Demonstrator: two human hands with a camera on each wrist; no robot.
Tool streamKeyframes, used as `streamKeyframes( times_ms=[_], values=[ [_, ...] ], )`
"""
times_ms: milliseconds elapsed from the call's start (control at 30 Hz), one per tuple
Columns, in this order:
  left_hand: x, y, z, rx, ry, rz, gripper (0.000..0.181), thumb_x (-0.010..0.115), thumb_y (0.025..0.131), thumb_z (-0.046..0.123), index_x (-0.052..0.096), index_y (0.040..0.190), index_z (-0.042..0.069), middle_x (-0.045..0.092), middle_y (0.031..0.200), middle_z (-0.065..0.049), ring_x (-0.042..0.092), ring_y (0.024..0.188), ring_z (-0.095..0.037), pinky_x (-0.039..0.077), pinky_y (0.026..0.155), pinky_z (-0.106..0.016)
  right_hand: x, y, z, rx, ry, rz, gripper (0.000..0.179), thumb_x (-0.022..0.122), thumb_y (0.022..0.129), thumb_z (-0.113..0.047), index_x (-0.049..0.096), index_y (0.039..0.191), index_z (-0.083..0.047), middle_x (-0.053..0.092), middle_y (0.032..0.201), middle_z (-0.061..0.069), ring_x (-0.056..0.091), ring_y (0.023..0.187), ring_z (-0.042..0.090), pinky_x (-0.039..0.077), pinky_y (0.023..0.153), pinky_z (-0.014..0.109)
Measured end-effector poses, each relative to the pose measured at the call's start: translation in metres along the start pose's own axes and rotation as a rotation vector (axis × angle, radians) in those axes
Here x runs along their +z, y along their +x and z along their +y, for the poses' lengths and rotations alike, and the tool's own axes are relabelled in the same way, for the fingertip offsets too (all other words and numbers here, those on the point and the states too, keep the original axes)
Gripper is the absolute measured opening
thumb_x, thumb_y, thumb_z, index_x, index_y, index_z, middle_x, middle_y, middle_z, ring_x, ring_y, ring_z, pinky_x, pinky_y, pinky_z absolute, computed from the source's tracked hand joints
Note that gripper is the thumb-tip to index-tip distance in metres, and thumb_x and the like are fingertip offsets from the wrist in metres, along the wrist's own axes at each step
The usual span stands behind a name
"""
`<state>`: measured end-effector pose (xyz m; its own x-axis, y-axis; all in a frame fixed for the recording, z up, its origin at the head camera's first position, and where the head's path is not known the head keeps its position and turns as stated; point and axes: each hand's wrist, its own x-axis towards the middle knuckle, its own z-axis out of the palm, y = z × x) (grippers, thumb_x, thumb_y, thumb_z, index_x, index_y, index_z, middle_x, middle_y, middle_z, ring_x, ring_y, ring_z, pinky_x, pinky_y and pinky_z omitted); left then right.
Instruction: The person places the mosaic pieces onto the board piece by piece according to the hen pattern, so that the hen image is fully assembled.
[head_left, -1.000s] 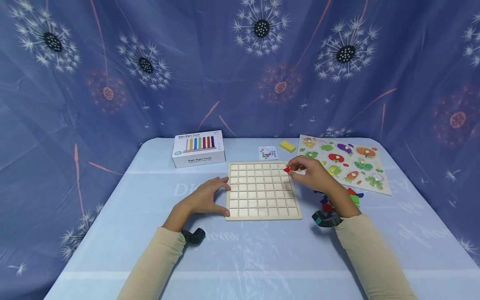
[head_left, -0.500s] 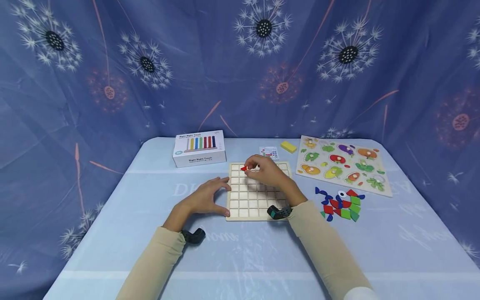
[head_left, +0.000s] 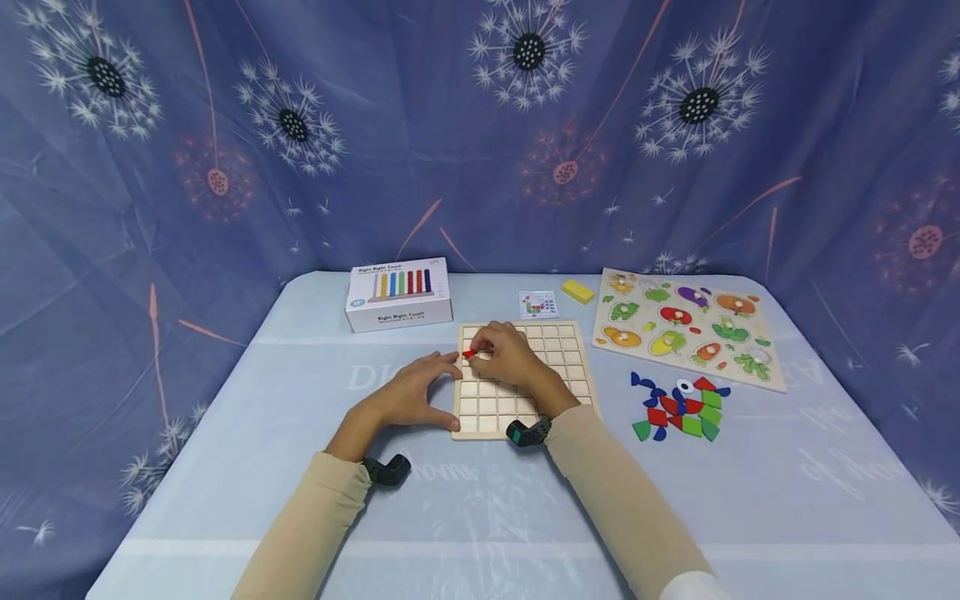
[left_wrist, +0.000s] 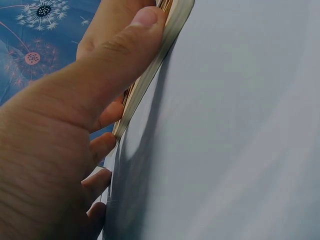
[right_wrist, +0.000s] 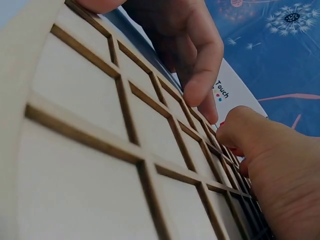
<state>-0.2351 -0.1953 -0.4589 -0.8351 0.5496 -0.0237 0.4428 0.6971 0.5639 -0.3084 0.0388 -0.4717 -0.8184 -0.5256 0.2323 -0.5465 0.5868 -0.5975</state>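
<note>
A wooden grid board (head_left: pixel 468 407) with bare square cells lies on the table. My right hand (head_left: pixel 506 357) is over its upper left part, thumb and index finger pinching a small red piece (head_left: pixel 469 353) close above the cells near the left edge. Most of that piece is hidden by the fingers in the right wrist view. My left hand (head_left: pixel 414 392) rests along the board's left side, fingers spread. In the left wrist view its thumb (left_wrist: pixel 145 22) lies on the board's rim, and the other fingertips touch or lie close to the edge.
Several red, green and blue pieces (head_left: pixel 692 407) lie loose to the board's right. Behind are a patterned card (head_left: pixel 537 305), a yellow block (head_left: pixel 577 291) and a vegetable puzzle board (head_left: pixel 637 313). A white box (head_left: pixel 399 296) stands back left, before a blue curtain (head_left: pixel 420 125).
My right hand has carried the red piece leftward across the board from its upper right corner, then slightly down toward the left edge. My left hand has stayed at the board's left side.
</note>
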Motion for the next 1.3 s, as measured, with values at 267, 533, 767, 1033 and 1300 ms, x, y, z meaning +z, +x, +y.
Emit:
streamKeyframes(
  times_ms=[267, 533, 767, 1033, 1300],
  values=[
    [0.0001, 0.0003, -0.0017, 0.002, 0.012, -0.001, 0.077, 0.09, 0.069, 0.056, 0.056, 0.13, 0.024, 0.031, 0.163, -0.001, 0.019, 0.151, -0.034, 0.019, 0.118, -0.055, -0.0012, -0.0019, 0.0002, -0.006, -0.013, -0.018, 0.014, 0.076, 0.086, -0.023, 0.069, 0.098, -0.019, 0.06, 0.101, -0.005, 0.048, 0.094, 0.018, 0.036, 0.089, 0.043],
    [-0.0008, 0.0008, -0.0003, 0.003, 0.002, 0.002, 0.076, 0.09, 0.068, 0.056, 0.056, 0.129, 0.025, 0.032, 0.163, -0.002, 0.02, 0.151, -0.036, 0.019, 0.117, -0.057, -0.0013, -0.003, 0.0007, -0.007, 0.003, -0.003, 0.014, 0.077, 0.086, -0.022, 0.07, 0.097, -0.018, 0.06, 0.1, -0.005, 0.049, 0.095, 0.019, 0.036, 0.089, 0.043],
    [-0.0002, -0.0001, -0.0003, -0.011, -0.001, -0.009, 0.079, 0.089, 0.067, 0.059, 0.056, 0.131, 0.025, 0.031, 0.163, -0.002, 0.018, 0.151, -0.034, 0.019, 0.117, -0.058, 0.0021, -0.0031, 0.0037, -0.01, -0.022, 0.002, 0.014, 0.077, 0.085, -0.024, 0.069, 0.096, -0.02, 0.058, 0.098, -0.007, 0.049, 0.095, 0.016, 0.037, 0.088, 0.042],
    [0.0001, 0.0002, 0.0006, 0.001, -0.006, 0.002, 0.076, 0.09, 0.068, 0.057, 0.056, 0.129, 0.025, 0.032, 0.163, -0.003, 0.019, 0.151, -0.036, 0.019, 0.117, -0.058, 0.0019, -0.0029, 0.0054, -0.014, -0.006, 0.013, 0.015, 0.076, 0.084, -0.024, 0.069, 0.096, -0.02, 0.059, 0.099, -0.006, 0.048, 0.096, 0.018, 0.036, 0.089, 0.043],
    [0.0, -0.0008, 0.0007, 0.01, -0.006, 0.004, 0.078, 0.09, 0.068, 0.056, 0.057, 0.13, 0.023, 0.033, 0.163, -0.004, 0.019, 0.151, -0.037, 0.019, 0.117, -0.058, 0.0031, -0.0036, 0.0056, -0.035, 0.0, 0.033, 0.015, 0.076, 0.083, -0.021, 0.069, 0.097, -0.018, 0.06, 0.098, -0.006, 0.049, 0.096, 0.018, 0.037, 0.09, 0.045]
  ],
)
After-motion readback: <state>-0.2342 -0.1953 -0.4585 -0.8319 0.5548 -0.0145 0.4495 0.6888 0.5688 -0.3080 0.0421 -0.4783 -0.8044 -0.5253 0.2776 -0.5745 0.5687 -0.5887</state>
